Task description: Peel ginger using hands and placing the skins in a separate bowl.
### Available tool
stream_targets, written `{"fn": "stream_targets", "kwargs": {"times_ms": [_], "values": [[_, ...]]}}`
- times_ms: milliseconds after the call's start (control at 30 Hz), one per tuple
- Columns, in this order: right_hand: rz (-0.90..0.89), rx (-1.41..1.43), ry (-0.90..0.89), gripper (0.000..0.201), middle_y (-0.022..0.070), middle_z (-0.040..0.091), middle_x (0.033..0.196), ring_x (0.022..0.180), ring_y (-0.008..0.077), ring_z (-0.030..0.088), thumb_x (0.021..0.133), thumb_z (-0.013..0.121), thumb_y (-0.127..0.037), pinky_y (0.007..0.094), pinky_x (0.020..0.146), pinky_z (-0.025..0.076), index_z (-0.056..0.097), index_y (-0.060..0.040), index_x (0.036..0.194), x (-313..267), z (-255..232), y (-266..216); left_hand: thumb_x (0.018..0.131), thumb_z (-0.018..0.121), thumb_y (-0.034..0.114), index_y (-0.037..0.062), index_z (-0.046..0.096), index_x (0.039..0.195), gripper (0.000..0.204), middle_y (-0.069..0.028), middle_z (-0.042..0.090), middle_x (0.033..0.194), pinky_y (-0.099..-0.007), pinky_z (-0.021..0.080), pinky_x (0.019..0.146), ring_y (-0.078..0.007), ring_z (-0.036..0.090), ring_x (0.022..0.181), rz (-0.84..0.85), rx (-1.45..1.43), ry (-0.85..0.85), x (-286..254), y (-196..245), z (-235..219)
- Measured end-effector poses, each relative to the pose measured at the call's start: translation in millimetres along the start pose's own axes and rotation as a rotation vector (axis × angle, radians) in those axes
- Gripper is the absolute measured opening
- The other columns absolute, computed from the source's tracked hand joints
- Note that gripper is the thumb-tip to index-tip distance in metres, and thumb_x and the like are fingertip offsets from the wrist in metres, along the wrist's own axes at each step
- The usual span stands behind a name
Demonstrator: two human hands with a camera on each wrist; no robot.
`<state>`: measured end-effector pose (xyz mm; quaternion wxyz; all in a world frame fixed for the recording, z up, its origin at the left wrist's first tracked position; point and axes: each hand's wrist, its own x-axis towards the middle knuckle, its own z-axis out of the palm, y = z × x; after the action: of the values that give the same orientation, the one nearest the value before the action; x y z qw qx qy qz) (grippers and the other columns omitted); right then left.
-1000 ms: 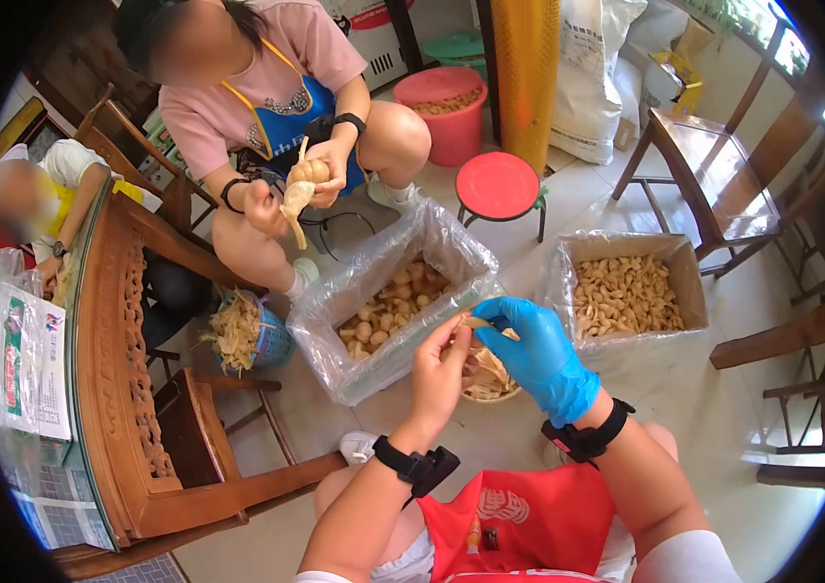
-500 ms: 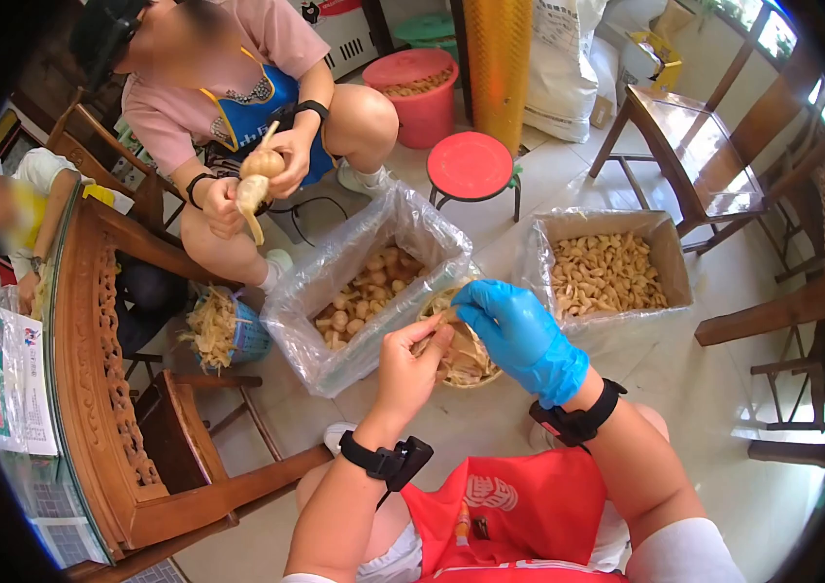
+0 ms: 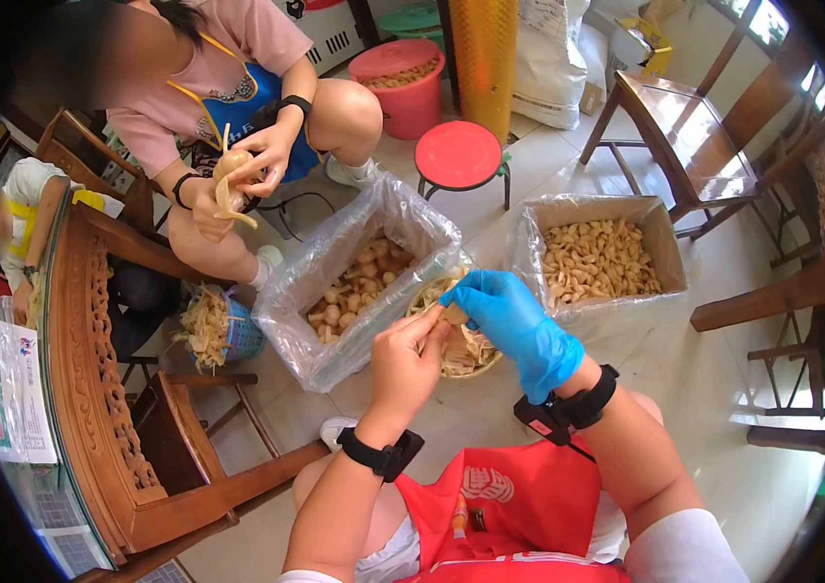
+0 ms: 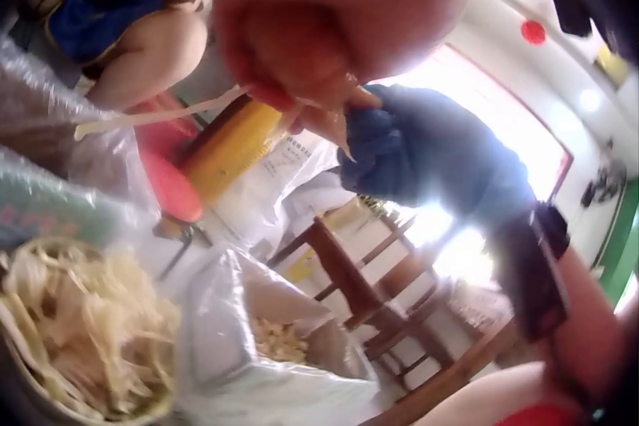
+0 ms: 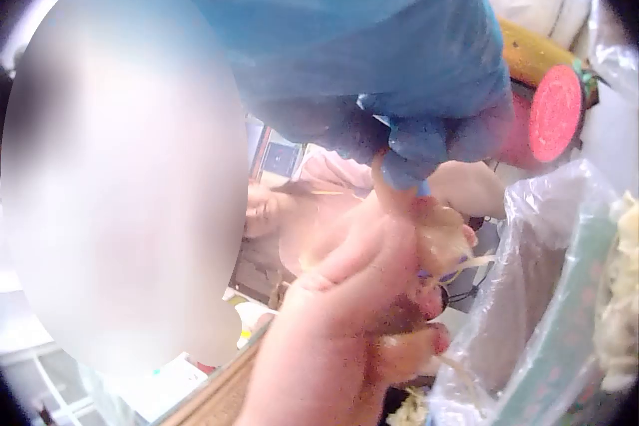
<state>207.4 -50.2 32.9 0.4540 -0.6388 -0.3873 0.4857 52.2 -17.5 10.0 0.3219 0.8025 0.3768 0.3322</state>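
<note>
My bare left hand and my blue-gloved right hand meet fingertip to fingertip in front of me. Between them a tan garlic clove is pinched by the gloved fingers. The left fingers curl round a pale piece of garlic, largely hidden by the hand; a thin dry stalk sticks out from it in the left wrist view. Below the hands is a round basket of papery garlic skins. A plastic-lined box of garlic bulbs stands just beyond, to the left.
Right of the basket, another lined box holds loose cloves. A person opposite handles a garlic bulb. Around stand a red stool, wooden chairs, a pink bucket and a blue basket of peelings.
The head view has shifted, so the boxes sit farther left and higher. My hands stay together, and the clove at the gloved fingertips shows more plainly. The person opposite has turned their bulb.
</note>
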Motion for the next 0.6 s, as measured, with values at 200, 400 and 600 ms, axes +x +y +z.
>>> {"fn": "stream_targets", "kwargs": {"times_ms": [200,400,600], "values": [[0.149,0.274,-0.085,0.019,0.0044,0.062,0.077,0.064,0.0118,0.054,0.085,0.054,-0.013,0.0248,0.058,0.044,0.064,-0.0004,0.095,-3,-28,-13,0.081,0.062,0.011,0.0024,0.066,0.102,0.023,-0.0151,0.064,0.077,-0.0319,0.047,0.061,-0.0283,0.058,0.063,0.126,0.293,0.053,6,2,-10],[-0.245,-0.293,0.680,0.015,0.0091,0.063,0.075,0.064,0.0151,0.058,0.084,0.059,-0.010,0.0257,0.060,0.046,0.064,-0.0021,0.096,3,-103,0,0.091,0.058,0.021,0.0029,0.064,0.111,0.028,0.0013,0.060,0.076,-0.0201,0.040,0.044,-0.0040,0.051,0.063,-0.549,-0.488,0.006,9,-6,-12],[-0.432,-1.032,0.630,0.028,0.0191,0.061,0.098,0.095,0.0329,0.058,0.083,0.062,-0.024,0.0387,0.082,0.046,0.063,-0.0035,0.102,10,-114,30,0.090,0.059,0.019,-0.0002,0.063,0.109,0.027,0.0010,0.059,0.075,-0.0187,0.038,0.043,-0.0035,0.049,0.057,-0.534,-0.598,-0.102,4,-2,-4]]}}
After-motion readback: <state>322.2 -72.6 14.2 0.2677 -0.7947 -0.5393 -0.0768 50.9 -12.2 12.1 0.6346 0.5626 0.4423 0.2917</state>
